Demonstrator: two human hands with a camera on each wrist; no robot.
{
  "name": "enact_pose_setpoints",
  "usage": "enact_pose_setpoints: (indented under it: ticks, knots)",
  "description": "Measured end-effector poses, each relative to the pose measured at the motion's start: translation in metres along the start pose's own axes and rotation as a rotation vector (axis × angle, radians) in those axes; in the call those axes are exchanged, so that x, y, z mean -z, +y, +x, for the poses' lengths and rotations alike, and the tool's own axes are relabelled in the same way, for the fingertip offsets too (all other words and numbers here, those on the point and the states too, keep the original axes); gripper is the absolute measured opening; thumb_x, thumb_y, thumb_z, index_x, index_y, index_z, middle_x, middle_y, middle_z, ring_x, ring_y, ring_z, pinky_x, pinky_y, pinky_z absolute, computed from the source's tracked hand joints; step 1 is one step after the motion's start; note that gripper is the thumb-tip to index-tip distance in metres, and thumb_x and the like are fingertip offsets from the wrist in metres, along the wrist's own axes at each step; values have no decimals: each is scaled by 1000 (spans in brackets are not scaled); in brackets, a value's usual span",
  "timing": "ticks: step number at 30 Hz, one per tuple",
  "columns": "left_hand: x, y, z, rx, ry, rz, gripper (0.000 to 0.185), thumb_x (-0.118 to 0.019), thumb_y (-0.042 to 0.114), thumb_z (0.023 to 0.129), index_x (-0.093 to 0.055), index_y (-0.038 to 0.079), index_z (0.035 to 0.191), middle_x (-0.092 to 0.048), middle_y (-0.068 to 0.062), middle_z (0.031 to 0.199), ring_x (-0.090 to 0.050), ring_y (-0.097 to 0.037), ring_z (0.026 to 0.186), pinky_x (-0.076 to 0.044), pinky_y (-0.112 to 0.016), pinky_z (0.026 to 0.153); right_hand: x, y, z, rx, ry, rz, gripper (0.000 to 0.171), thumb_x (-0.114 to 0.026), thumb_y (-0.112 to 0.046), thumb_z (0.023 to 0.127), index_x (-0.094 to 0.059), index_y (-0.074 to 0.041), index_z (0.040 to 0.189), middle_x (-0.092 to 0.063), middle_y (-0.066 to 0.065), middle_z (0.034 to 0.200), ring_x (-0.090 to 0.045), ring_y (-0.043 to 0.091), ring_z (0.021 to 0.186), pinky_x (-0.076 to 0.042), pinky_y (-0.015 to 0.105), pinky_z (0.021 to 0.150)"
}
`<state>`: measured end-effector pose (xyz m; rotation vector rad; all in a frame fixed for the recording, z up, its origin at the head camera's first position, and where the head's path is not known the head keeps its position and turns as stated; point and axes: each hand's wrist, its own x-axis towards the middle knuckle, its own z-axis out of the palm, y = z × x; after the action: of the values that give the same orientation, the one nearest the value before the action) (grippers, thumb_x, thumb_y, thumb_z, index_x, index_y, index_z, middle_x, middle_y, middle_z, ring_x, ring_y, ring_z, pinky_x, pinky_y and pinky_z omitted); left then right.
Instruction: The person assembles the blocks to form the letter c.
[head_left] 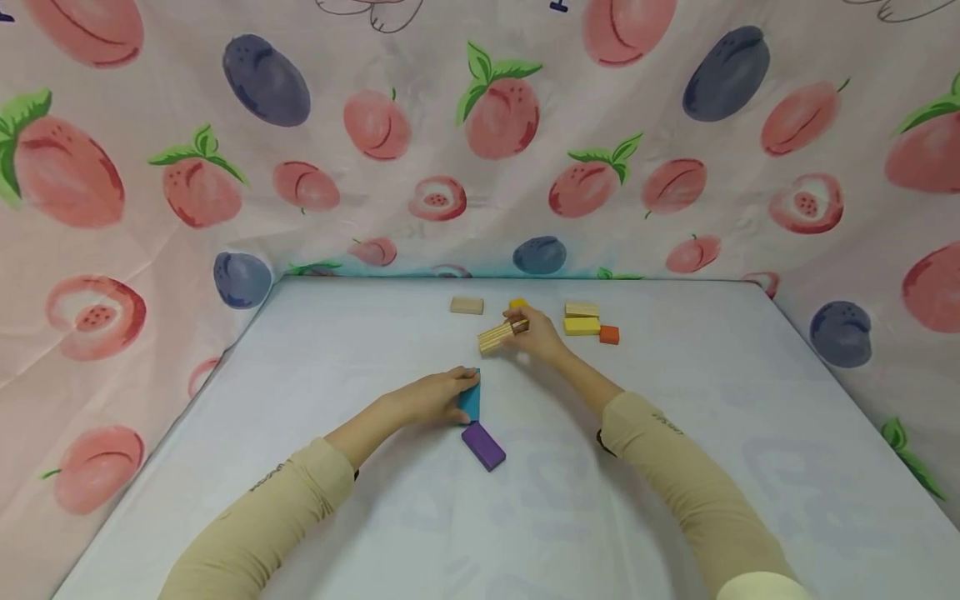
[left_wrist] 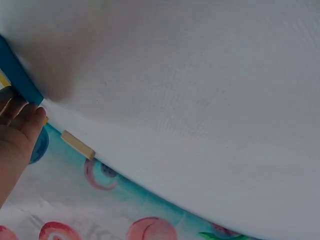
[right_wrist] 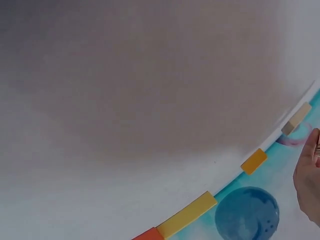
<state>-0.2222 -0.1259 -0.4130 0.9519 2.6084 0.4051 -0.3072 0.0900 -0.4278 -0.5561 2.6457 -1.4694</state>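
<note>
My left hand (head_left: 433, 398) grips a blue block (head_left: 470, 402) left of the table's middle, fingers at its far end and thumb at its near end. In the left wrist view the blue block (left_wrist: 19, 72) shows at the left edge, fingertips against it. Just below the blue block lies a purple rectangular block (head_left: 483, 446), slanted on the table. Farther back, my right hand (head_left: 536, 335) pinches a pale wooden block with ridged lines (head_left: 495, 337), held at a slant. Only part of the right hand (right_wrist: 307, 182) shows in the right wrist view.
Along the back of the white table (head_left: 360, 333) lie a plain wooden block (head_left: 467, 306) and an orange-yellow block (head_left: 518, 304) partly behind the right hand. To the right sit another wooden block (head_left: 582, 309), a yellow block (head_left: 582, 327) and a red-orange block (head_left: 609, 335). A fruit-print cloth (head_left: 480, 233) hangs behind.
</note>
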Motion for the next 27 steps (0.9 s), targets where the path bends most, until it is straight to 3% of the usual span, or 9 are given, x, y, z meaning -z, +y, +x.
enact_pose_setpoints:
  ticks: [5,11,16,18,22,25,27]
  knots:
    - [1,0,1,-4,-2,-1,69,-65,27,89,-34,-6,142,-31,-21,151,-33,-35,138,-32,-43,113,0,-3,2,-30,34,11,36,-69,-1,83,-55,10,115,-58,26,119,-61,36,100,-56,29,82]
    - [2,1,1,16,-8,-9,69,-65,27,89,-34,-4,143,-31,-19,151,-32,-34,139,-32,-42,113,-3,6,10,1,-20,65,34,-71,-7,83,-62,6,114,-62,23,115,-65,33,95,-56,33,82]
    - [1,2,1,39,-17,-8,70,-65,29,88,-35,-2,143,-31,-18,151,-34,-33,138,-33,-42,112,-20,98,60,122,-71,147,33,-76,-32,79,-69,-15,107,-67,2,100,-67,15,80,-56,24,70]
    - [0,2,0,39,-19,-9,70,-65,29,88,-35,-2,143,-31,-18,151,-35,-33,138,-33,-42,112,-30,143,87,127,-72,128,34,-76,-33,79,-70,-15,107,-67,3,99,-67,15,78,-56,25,66]
    - [0,2,1,29,-12,-9,69,-65,29,89,-35,-1,143,-31,-18,152,-35,-33,138,-34,-42,112,-30,131,84,67,-130,76,36,-73,-24,83,-67,-8,114,-67,11,108,-67,23,90,-57,32,79]
    - [0,1,0,24,-7,-7,69,-65,29,89,-35,-2,143,-31,-19,151,-36,-33,137,-34,-42,112,-28,123,79,124,-179,70,37,-73,-29,83,-67,-8,113,-68,8,105,-66,20,90,-55,27,79]
    - [0,1,1,24,-10,-3,69,-65,29,89,-35,-2,143,-31,-19,151,-36,-33,137,-34,-42,112,-33,142,89,139,-195,41,37,-72,-30,83,-67,-8,113,-68,8,104,-65,19,89,-56,26,77]
